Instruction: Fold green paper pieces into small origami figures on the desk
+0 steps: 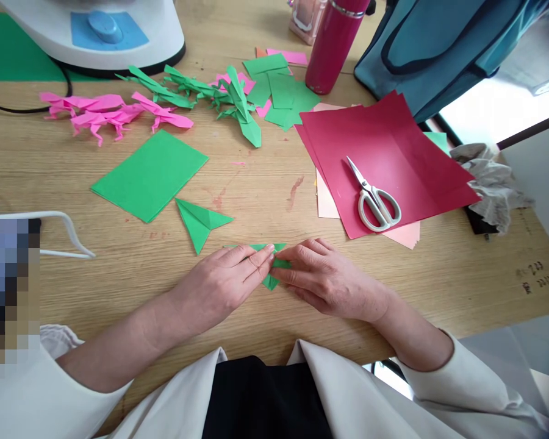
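My left hand [226, 279] and my right hand [322, 277] meet over a small folded green paper piece [271, 264] on the wooden table [462, 274]. Fingertips of both hands press and pinch it flat against the table; most of the paper is hidden under them. Just left of it lies another folded green piece [200, 222], shaped like a pointed triangle. A flat green sheet [150, 175] lies further left and back.
White-handled scissors [374, 198] rest on a stack of red sheets [393, 152]. Folded pink figures [110, 113] and green figures [210, 91] lie at the back, near a white machine base [96, 36], a pink bottle [333, 46] and a blue bag [439, 49].
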Available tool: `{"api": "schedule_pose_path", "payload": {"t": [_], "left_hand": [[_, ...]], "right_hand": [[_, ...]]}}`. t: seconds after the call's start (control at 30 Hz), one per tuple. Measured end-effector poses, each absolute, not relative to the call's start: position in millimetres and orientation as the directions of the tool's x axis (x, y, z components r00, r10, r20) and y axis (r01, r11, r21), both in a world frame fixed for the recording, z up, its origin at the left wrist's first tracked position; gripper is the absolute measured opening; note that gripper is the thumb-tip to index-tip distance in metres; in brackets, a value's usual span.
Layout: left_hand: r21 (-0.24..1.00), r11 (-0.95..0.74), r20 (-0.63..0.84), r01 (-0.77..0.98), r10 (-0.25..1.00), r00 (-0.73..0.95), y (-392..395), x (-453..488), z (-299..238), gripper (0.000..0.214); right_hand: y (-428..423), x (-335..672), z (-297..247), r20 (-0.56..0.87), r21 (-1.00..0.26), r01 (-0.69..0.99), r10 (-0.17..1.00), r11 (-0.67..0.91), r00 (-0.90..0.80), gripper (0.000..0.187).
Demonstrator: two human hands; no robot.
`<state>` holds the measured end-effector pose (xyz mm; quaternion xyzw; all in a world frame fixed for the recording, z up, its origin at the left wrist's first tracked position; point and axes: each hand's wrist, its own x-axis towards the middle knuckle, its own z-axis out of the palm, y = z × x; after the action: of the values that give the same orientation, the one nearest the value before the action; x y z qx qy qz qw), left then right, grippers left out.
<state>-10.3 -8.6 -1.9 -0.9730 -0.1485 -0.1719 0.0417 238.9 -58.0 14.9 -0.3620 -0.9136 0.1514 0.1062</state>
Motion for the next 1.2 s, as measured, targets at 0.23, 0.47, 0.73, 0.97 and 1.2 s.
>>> {"api": "schedule_pose_path", "payload": {"t": [0.23,0.47,0.73,0.97,1.2], "left_hand": [[-0.019,-0.948,0.352,0.319,0.292,0.889,-9.3,-9.9,-2.5,0.034],[-0.017,-0.95,0.335,0.312,0.288,0.897,-9.2,-8.7,0.1,0.033],[0.009,-0.952,0.34,0.307,0.292,0.894,-9.4,-10.0,0.0,0.034],[-0.005,-0.954,0.311,0.301,0.284,0.907,-9.4,-10.0,1.8,0.033],[-0.035,-0.954,0.308,0.297,0.273,0.911,-9.7,-9.9,1.4,0.032]], "right_hand": [[-59.1,237.2,15.1,0.083,-0.359,0.647,0.714,0.672,-0.695,0.031],[-63.1,242.0,16.0,0.077,-0.314,0.63,0.68,0.71,-0.729,0.036],[-63.1,242.6,16.0,0.083,-0.323,0.629,0.683,0.708,-0.726,0.036],[-62.3,244.7,17.8,0.091,-0.369,0.61,0.68,0.701,-0.727,0.034],[-61.6,245.5,21.2,0.121,-0.379,0.597,0.678,0.707,-0.725,0.029]]}}
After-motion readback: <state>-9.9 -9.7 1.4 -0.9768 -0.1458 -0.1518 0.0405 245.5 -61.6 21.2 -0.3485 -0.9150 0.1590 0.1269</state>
